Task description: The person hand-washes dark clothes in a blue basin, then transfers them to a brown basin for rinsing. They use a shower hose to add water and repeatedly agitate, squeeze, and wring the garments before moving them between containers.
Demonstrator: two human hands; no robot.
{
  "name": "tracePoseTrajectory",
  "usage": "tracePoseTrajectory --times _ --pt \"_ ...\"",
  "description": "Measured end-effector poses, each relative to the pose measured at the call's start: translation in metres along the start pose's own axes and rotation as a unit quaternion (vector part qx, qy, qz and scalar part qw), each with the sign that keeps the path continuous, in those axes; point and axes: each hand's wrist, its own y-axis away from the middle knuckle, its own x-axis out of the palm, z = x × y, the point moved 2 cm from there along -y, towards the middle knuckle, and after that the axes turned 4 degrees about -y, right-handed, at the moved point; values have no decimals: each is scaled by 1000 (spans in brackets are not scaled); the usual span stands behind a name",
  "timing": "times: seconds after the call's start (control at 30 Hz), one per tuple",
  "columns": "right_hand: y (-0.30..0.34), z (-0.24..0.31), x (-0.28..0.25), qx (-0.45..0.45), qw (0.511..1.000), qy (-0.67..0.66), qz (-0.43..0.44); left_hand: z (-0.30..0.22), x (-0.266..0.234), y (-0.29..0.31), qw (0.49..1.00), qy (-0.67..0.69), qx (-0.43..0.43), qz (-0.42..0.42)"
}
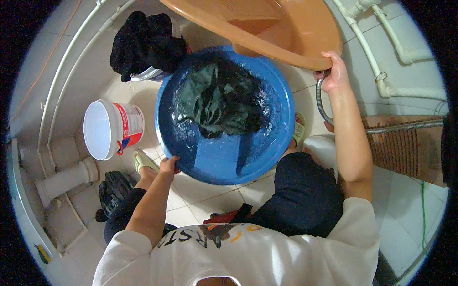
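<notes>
A round blue basin [224, 164] stands on the tiled floor before me, with water and soaked dark green cloth [214, 100] in it. My left hand [169, 164] is closed on the basin's near left rim. My right hand [335, 76] is closed around the dark end of a flexible metal hose [320, 100], against the lower right rim of a large orange tub [305, 31]. This tub is tilted up beyond the basin and overhangs its far rim. What the hose ends in is hidden by the fingers and the tub's rim.
Black clothing [145, 43] is heaped on a container at the far left. A white bucket [100, 128] with a red label stands left of the basin. Closer lies a black plastic bag [114, 193]. White pipes [377, 81] and a brown ridged board [396, 155] are at the right.
</notes>
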Motion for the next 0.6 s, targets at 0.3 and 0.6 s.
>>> tracePoseTrajectory --times 0.3,0.6 --pt "-55 -28 -43 22 990 133 -44 82 -47 45 970 120 -201 67" --pt "-92 -56 -100 59 979 181 -76 82 -45 68 943 -2 -314 110"
